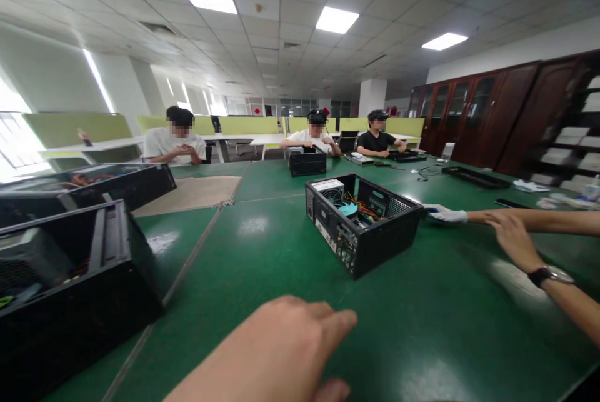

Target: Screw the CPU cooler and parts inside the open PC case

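Note:
My left hand (285, 346) reaches in from the bottom edge over the green tabletop, back of the hand up. Its fingers point right, the thumb is apart from them, and nothing shows in its grasp. Beyond it, not touched by it, an opened black computer case (384, 246) lies on its side. Inside are a power supply (328, 185), a blue-green fan (347, 209) and coloured cables. My right hand is out of view. From the right edge come a co-worker's gloved hand (447, 214), at the case's right end, and a bare hand (513, 239) with a wristwatch.
Two more opened computer cases (94, 302) (140, 186) stand at the left, one near a sheet of brown cardboard (192, 194). Across the table (262, 246) sit three people, with a smaller black case (308, 163) before one. A black panel (475, 177) lies at the right.

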The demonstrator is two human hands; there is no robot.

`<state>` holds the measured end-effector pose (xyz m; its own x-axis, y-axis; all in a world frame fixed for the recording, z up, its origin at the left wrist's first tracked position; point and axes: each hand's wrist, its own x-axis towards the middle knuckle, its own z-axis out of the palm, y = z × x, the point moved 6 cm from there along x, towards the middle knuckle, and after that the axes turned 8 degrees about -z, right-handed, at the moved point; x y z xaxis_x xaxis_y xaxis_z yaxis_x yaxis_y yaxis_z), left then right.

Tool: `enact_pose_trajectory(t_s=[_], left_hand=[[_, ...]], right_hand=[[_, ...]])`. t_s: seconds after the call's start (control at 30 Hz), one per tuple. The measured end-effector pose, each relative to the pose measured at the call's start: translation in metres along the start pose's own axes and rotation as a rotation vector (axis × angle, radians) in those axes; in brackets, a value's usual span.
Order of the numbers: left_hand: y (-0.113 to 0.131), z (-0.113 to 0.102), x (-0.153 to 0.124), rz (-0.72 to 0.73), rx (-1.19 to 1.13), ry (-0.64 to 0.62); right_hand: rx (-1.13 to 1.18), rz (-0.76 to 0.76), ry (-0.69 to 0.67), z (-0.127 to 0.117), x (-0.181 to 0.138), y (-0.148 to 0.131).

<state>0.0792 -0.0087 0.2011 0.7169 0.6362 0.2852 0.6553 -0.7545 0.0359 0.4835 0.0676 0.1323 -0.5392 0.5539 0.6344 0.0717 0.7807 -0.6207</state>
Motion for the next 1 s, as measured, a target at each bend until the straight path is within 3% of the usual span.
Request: enact_pose_trajectory(t_s=[0.13,0.3,0.43,0.53,0.67,0.73,0.83,0.9,0.93,1.0], left_hand=[[-0.037,0.025,0.069,-0.145,-0.081,-0.046],[-0.070,0.083,0.169,0.033,-0.185,0.011],[-0.084,0.109,0.197,-0.062,-0.150,0.100],[-0.084,0.112,0.190,-0.100,-0.155,0.206],[-0.080,0.105,0.155,-0.049,-0.206,0.297],[-0.077,0.098,0.130,-0.006,-0.234,0.309],[-0.064,0.084,0.086,0.098,-0.289,0.337],[-0.051,0.071,0.052,0.197,-0.337,0.381],[-0.044,0.063,0.036,0.240,-0.361,0.401],[-0.031,0.051,0.008,0.274,-0.383,0.389]], right_hand=[[-0.142,-0.016,0.035,0.008,0.011,0.011],[-0.344,0.094,-0.079,0.024,0.032,0.003],[-0.396,0.107,-0.069,0.021,0.045,-0.018],[-0.364,0.075,-0.030,0.041,0.064,-0.042],[-0.263,0.039,0.032,0.108,0.083,-0.080],[-0.153,0.018,0.164,0.127,0.084,-0.097],[-0.036,0.046,0.500,0.111,0.075,-0.107],[-0.102,0.126,0.631,0.093,0.072,-0.104],[-0.164,0.176,0.634,0.088,0.074,-0.102],[-0.319,0.261,0.508,0.090,0.085,-0.098]])
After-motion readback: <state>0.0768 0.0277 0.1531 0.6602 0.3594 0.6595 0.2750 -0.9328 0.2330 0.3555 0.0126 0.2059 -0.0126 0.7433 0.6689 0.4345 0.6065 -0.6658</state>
